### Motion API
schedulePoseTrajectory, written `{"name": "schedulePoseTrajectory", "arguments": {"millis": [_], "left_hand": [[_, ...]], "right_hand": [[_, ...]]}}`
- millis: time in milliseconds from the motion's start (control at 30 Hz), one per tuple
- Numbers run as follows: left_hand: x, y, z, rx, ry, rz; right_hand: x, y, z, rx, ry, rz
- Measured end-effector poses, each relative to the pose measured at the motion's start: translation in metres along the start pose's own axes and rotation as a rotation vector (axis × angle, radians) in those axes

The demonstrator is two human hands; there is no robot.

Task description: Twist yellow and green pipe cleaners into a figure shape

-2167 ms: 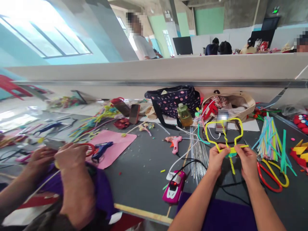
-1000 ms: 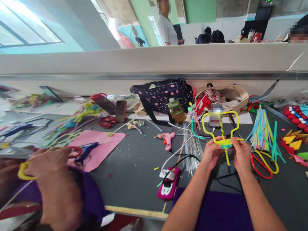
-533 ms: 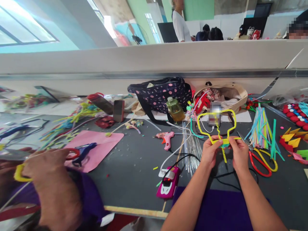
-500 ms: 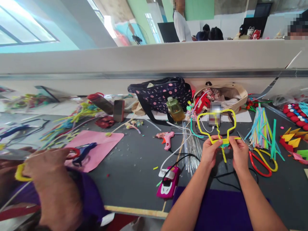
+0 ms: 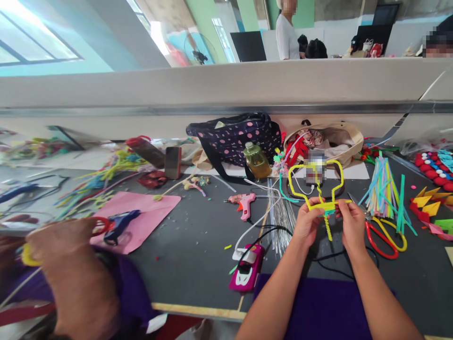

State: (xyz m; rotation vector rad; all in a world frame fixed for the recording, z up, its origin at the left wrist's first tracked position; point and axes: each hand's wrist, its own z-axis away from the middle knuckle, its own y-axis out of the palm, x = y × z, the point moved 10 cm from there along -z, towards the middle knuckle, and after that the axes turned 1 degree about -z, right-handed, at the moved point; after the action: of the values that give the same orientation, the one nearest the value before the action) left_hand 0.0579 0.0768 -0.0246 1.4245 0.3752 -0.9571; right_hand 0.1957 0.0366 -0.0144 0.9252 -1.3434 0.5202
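Between my hands a yellow pipe-cleaner frame (image 5: 293, 186) is held up above the dark table, two rounded loops at its top and a twisted stem hanging below. My left hand (image 5: 308, 221) pinches the lower left of the frame. Its lower right side, where a yellow strand sticks out sideways, is gripped by my right hand (image 5: 351, 222). A bit of teal pipe cleaner (image 5: 330, 213) shows at the join between my fingers. Right of my right hand lie scissors (image 5: 384, 241) with red and yellow handles.
Pipe-cleaner bundles (image 5: 380, 189) stand right of the frame. Silver wires (image 5: 283, 222), a pink glue gun (image 5: 245, 205) and a magenta power strip (image 5: 247, 269) with cables lie to the left. Behind are a green bottle (image 5: 257, 160) and bags. A co-worker's hand (image 5: 67, 245) holds scissors at far left.
My hands and the yellow frame have shifted only slightly. The standing person in the background has moved right.
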Motion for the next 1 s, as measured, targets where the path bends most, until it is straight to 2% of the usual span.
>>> {"name": "schedulePoseTrajectory", "arguments": {"millis": [167, 700, 1000], "left_hand": [[0.001, 0.004, 0.000, 0.058, -0.024, 0.031], [0.002, 0.004, 0.002, 0.052, -0.112, 0.182], [-0.001, -0.003, -0.001, -0.012, 0.031, 0.021]], "right_hand": [[-0.002, 0.000, -0.001, -0.003, 0.011, -0.013], [-0.004, 0.001, 0.001, -0.003, 0.032, -0.023], [-0.003, 0.006, 0.005, 0.033, -0.006, 0.012]]}}
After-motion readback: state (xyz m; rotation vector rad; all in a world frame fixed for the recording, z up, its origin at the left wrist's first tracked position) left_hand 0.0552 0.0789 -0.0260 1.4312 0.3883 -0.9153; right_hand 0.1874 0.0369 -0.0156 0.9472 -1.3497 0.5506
